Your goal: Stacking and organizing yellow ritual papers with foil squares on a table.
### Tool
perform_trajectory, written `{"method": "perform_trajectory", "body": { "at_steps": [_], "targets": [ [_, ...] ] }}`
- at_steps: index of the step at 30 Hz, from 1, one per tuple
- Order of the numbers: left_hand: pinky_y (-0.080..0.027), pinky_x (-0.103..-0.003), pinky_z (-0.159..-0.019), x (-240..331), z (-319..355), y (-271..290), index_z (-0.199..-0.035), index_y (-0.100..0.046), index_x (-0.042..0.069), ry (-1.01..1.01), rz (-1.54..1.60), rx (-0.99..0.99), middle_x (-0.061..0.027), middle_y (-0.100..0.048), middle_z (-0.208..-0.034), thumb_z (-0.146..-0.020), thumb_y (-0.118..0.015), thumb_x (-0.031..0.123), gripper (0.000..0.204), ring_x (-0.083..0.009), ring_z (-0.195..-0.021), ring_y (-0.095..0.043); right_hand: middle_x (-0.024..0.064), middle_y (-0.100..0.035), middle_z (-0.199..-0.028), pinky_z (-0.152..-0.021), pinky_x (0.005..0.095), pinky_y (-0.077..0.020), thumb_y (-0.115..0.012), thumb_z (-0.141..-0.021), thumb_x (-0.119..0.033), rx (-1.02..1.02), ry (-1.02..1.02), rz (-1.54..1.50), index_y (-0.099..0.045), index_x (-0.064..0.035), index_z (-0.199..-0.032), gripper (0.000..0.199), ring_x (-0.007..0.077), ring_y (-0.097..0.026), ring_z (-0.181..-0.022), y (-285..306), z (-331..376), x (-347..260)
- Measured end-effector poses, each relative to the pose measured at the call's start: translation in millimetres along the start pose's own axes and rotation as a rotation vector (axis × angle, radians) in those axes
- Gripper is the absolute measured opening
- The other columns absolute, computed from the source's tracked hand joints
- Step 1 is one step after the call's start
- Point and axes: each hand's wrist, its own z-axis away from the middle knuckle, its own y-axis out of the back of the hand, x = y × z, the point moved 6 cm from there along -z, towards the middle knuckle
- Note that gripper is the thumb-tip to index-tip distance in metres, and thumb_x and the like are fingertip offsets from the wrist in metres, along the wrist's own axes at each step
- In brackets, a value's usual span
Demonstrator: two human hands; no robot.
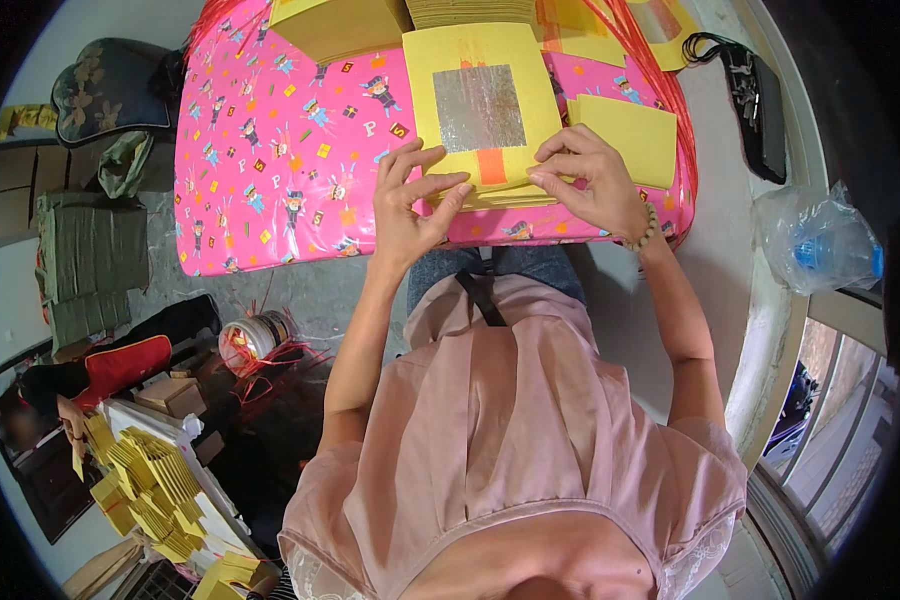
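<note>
A stack of yellow joss paper (540,105), its top sheet bearing a silver foil square and an orange stripe, lies at the near edge of a pink-covered table. My left hand (417,195) is at the near left corner, with thumb and forefinger together on the paper's edge. On the near right edge, my right hand (590,178) pinches the paper between thumb and forefinger; a bead bracelet circles that wrist. How many sheets the fingers hold cannot be made out. Beside my right hand rests another yellow paper stack (630,140).
Taller yellow stacks (340,28) stand at the table's far side. Red strings (670,75) hang over the right edge of the pink table cover (270,170). At left, a bucket (255,343) with red strings stands on the floor; another person (120,370) works by yellow bundles (155,485).
</note>
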Motion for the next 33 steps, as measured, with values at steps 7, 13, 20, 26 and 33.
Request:
{"method": "perform_trajectory", "body": {
  "at_steps": [7,13,20,26,33],
  "targets": [
    [-0.045,-0.045,-0.101,0,1,-2,-0.092,-0.081,0.014,0.03,0.01,0.034,-0.0125,-0.069,-0.112,-0.078,-0.08,0.018,0.015,-0.0346,-0.12,-0.055,0.0072,-0.067,-0.089,-0.076,0.034,-0.0508,-0.074,-0.085,-0.016,0.012,-0.022,0.0,-0.077,-0.0052,-0.087,0.012,0.0231,-0.062,-0.087,-1,0,2],
    [-0.045,-0.045,-0.1,0,1,-2,-0.092,-0.081,0.013,0.047,0.023,0.044,-0.0128,-0.069,-0.111,-0.077,-0.08,0.018,0.015,-0.0345,-0.12,-0.055,0.0071,-0.067,-0.09,-0.076,0.034,-0.0508,-0.074,-0.084,-0.015,0.004,-0.044,-0.011,-0.077,-0.0047,-0.086,0.011,0.023,-0.062,-0.087,-1,0,2],
    [-0.046,-0.044,-0.101,0,1,-2,-0.093,-0.081,0.014,0.046,0.003,0.048,-0.0098,-0.07,-0.113,-0.079,-0.079,0.016,0.014,-0.0311,-0.12,-0.056,0.0072,-0.067,-0.09,-0.076,0.034,-0.0504,-0.074,-0.084,-0.014,0.013,-0.053,-0.035,-0.077,-0.0042,-0.086,0.01,0.0231,-0.062,-0.087,-1,0,3],
    [-0.046,-0.043,-0.1,-1,0,-3,-0.092,-0.081,0.014,0.049,-0.002,0.048,-0.0094,-0.07,-0.113,-0.079,-0.08,0.017,0.013,-0.0309,-0.12,-0.057,0.0065,-0.066,-0.089,-0.075,0.0341,-0.0501,-0.075,-0.082,-0.015,0.04,-0.052,-0.025,-0.074,-0.0034,-0.082,0.012,0.0231,-0.062,-0.088,-2,1,6],
    [-0.047,-0.044,-0.098,1,-1,-1,-0.091,-0.081,0.012,0.034,-0.011,0.047,-0.0132,-0.07,-0.109,-0.078,-0.081,0.018,0.014,-0.0341,-0.117,-0.058,0.0046,-0.065,-0.091,-0.077,0.0353,-0.0501,-0.082,-0.075,-0.025,0.029,0.083,0.193,-0.074,-0.0067,-0.091,0.026,0.0234,-0.062,-0.09,0,0,-13]
  ]
}}
